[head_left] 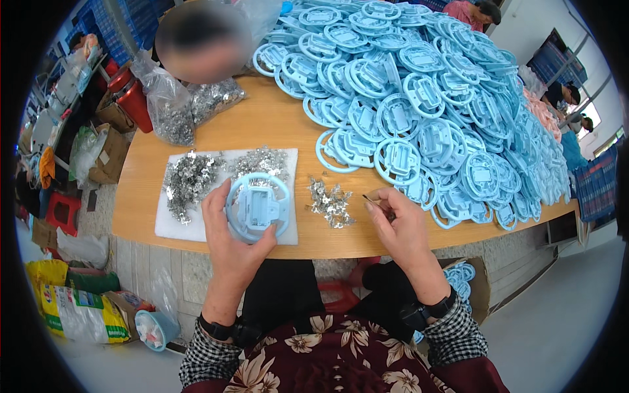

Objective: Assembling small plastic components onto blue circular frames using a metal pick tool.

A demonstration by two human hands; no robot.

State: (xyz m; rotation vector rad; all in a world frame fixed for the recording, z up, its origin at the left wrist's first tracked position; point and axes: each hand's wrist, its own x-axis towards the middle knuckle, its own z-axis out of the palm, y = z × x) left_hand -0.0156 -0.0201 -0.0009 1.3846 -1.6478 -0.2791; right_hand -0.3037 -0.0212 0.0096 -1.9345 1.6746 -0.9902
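My left hand (pixel 230 241) grips a light blue, wheel-shaped plastic housing (pixel 263 208) by its rim, thumb at the lower edge and fingers along the left side. A rectangular recess shows in its middle. It is held over a white foam pad (pixel 171 230). My right hand (pixel 398 226) is closed in a pinch above the table, with a tiny dark tip sticking out at the fingertips; what it belongs to is too small to tell. Just left of that hand lies a small heap of silvery metal pieces (pixel 329 204). More metal pieces (pixel 187 180) are piled on the pad.
A large mound of light blue housings (pixel 400 118) covers the right and far side of the wooden table (pixel 275 118). Clear bags of metal pieces (pixel 169 108) stand at the far left, by a person. Below the table's right edge, a cardboard box (pixel 480 288) holds more housings.
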